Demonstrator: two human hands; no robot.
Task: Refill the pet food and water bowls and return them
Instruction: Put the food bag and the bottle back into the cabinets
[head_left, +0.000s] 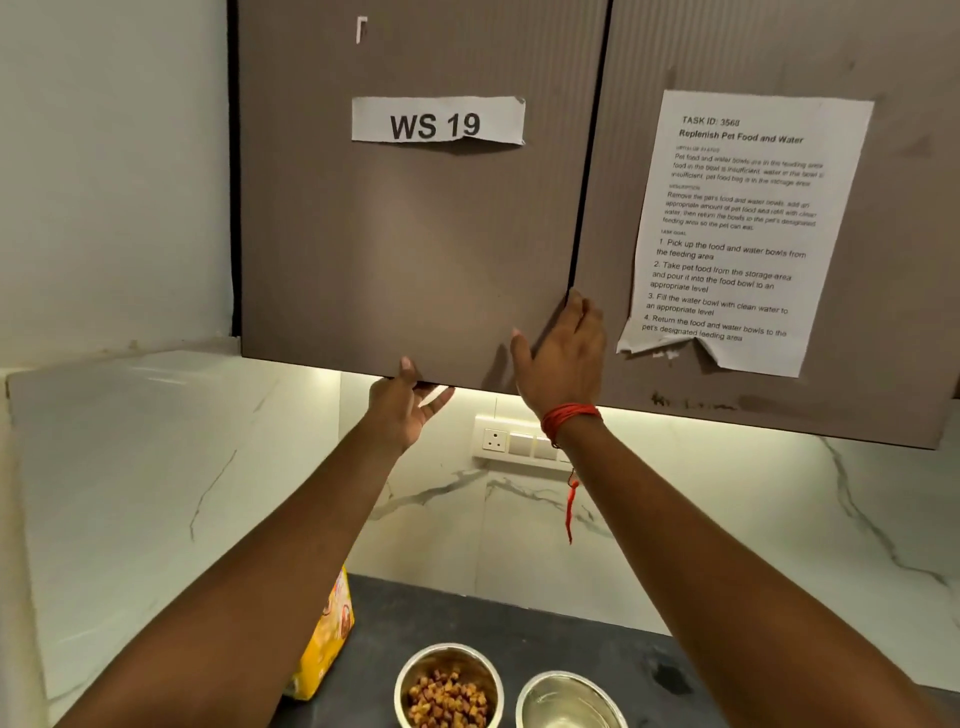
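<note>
Two steel bowls stand on the dark counter at the bottom. The food bowl (449, 687) holds brown kibble; the water bowl (570, 701) to its right looks clear inside. A yellow pet food bag (326, 644) stands left of them, partly behind my left arm. Both arms reach up to the brown wall cabinet door (415, 234) marked "WS 19". My left hand (402, 410) grips the door's bottom edge, thumb on the front. My right hand (563, 358) lies flat against the door's right edge, fingers spread, with a red thread on the wrist.
A second cabinet door (727, 62) to the right carries a printed task sheet (737, 234). A white socket and switch plate (519, 441) sits on the marble backsplash under the cabinet. A marble side wall (130, 493) closes the left.
</note>
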